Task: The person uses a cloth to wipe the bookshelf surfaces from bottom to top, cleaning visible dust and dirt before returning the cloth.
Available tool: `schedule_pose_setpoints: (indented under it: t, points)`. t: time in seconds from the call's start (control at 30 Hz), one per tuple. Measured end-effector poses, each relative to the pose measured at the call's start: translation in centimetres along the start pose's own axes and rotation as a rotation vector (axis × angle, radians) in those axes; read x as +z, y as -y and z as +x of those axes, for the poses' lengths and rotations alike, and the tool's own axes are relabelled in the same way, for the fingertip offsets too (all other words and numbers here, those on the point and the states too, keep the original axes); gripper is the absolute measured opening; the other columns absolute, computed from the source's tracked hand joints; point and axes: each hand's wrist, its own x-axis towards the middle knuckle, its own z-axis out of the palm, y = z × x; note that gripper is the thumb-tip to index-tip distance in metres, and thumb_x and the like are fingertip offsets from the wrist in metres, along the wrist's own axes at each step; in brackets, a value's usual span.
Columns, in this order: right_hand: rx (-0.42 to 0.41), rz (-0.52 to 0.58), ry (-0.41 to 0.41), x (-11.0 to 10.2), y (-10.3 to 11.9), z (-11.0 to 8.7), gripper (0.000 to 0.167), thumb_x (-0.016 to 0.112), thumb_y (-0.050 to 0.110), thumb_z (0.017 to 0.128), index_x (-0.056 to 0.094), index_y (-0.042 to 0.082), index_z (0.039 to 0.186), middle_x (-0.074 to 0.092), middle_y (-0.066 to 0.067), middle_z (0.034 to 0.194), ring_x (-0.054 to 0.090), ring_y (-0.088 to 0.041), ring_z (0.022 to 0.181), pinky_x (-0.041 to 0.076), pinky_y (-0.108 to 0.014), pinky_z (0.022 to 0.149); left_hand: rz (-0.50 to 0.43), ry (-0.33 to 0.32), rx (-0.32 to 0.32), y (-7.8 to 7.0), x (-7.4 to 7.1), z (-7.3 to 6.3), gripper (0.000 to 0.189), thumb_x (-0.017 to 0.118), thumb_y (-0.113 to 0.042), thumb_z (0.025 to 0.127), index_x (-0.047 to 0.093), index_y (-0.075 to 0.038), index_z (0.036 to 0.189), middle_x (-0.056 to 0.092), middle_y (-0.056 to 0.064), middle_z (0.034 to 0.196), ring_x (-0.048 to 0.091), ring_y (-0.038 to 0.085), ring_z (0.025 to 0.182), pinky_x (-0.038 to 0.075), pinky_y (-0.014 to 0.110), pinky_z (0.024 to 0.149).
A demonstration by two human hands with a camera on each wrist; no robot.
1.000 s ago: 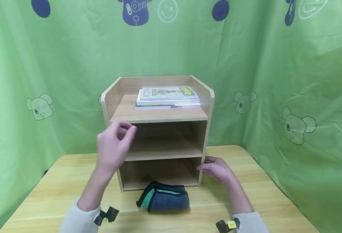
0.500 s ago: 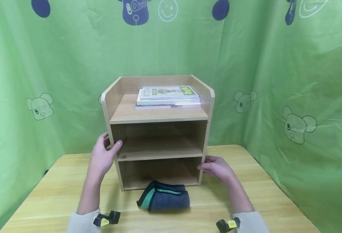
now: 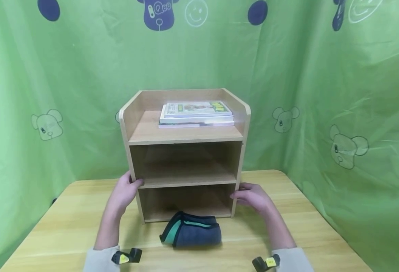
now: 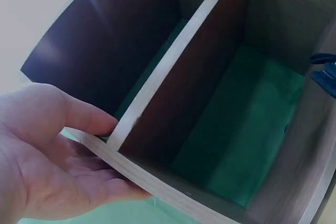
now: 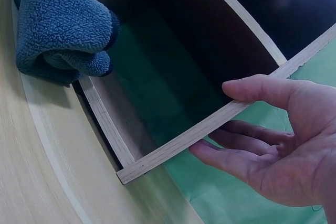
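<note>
Item: we recorded one wooden shelf unit, upright on the wood-grain table, near its middle, held at both sides by a person. Left hand: forearm angled upward and inward from a pale sleeve, thumb hooked over the front edge of the left side panel just above the lower divider, fingers along its outer face; we noted a narrow grip on the panel. Right hand: forearm leaning inward, thumb inside the bottom compartment, fingers bent outside the right panel, likewise gripping it, slightly lower. Also listed: stacked books on the top board; one folded blue cloth article, green and black trimmed, before the unit's base; a green printed curtain behind.
</note>
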Motion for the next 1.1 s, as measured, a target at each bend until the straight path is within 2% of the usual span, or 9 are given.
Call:
schedule_pose_setpoints:
  t: [0.17, 0.33, 0.67, 0.83, 0.97, 1.1]
  points:
    - [0.005, 0.007, 0.005, -0.1, 0.0, 0.0, 0.064, 0.074, 0.011, 0.086, 0.048, -0.014, 0.139, 0.052, -0.034, 0.141, 0.065, -0.038, 0.119, 0.05, -0.05, 0.106, 0.028, 0.053, -0.015, 0.3, -0.1, 0.1, 0.059, 0.044, -0.015, 0.105, 0.023, 0.005, 0.156, 0.029, 0.031, 0.16, 0.026, 0.048, 0.149, 0.023, 0.062, 0.121]
    - [0.003, 0.013, 0.007, 0.0, 0.1, 0.0, 0.066, 0.074, 0.01, 0.086, 0.047, -0.015, 0.14, 0.052, -0.035, 0.141, 0.065, -0.038, 0.119, 0.05, -0.049, 0.105, 0.083, 0.079, -0.007, 0.4, -0.3, -0.1, 0.057, 0.043, -0.017, 0.106, 0.027, 0.009, 0.154, 0.034, 0.033, 0.157, 0.03, 0.049, 0.147, 0.026, 0.063, 0.119]
    - [0.014, -0.022, -0.001, -0.1, 0.8, 0.0, 0.065, 0.073, 0.007, 0.085, 0.046, -0.018, 0.138, 0.054, -0.037, 0.136, 0.067, -0.04, 0.115, 0.054, -0.047, 0.101, 0.164, 0.025, -0.001, 0.7, -0.5, 0.2, 0.051, 0.049, -0.021, 0.104, 0.044, 0.008, 0.146, 0.049, 0.032, 0.146, 0.046, 0.046, 0.137, 0.038, 0.062, 0.113]
    - [0.019, -0.046, 0.01, -0.6, 1.1, -0.1, 0.062, 0.074, 0.006, 0.085, 0.049, -0.019, 0.135, 0.06, -0.035, 0.128, 0.068, -0.043, 0.112, 0.054, -0.05, 0.099, 0.144, -0.001, -0.017, 0.6, -0.3, 0.5, 0.051, 0.055, -0.021, 0.101, 0.049, 0.007, 0.143, 0.054, 0.032, 0.143, 0.051, 0.045, 0.134, 0.041, 0.061, 0.111]
    - [0.048, -0.176, 0.017, -0.9, 1.3, -0.4, 0.057, 0.077, 0.02, 0.086, 0.059, -0.015, 0.128, 0.071, -0.027, 0.115, 0.073, -0.039, 0.102, 0.058, -0.048, 0.093, 0.105, -0.015, -0.026, 0.6, -0.5, 0.5, 0.05, 0.058, -0.02, 0.099, 0.05, 0.006, 0.142, 0.055, 0.031, 0.141, 0.052, 0.045, 0.133, 0.041, 0.059, 0.111]
    - [0.092, -0.405, 0.082, -0.7, 2.0, -1.3, 0.044, 0.071, 0.037, 0.093, 0.074, -0.006, 0.104, 0.075, -0.018, 0.091, 0.074, -0.033, 0.082, 0.062, -0.043, 0.076, 0.069, -0.03, -0.042, 0.8, -0.6, 0.7, 0.051, 0.058, -0.019, 0.099, 0.05, 0.004, 0.143, 0.058, 0.029, 0.14, 0.056, 0.041, 0.13, 0.045, 0.054, 0.11]
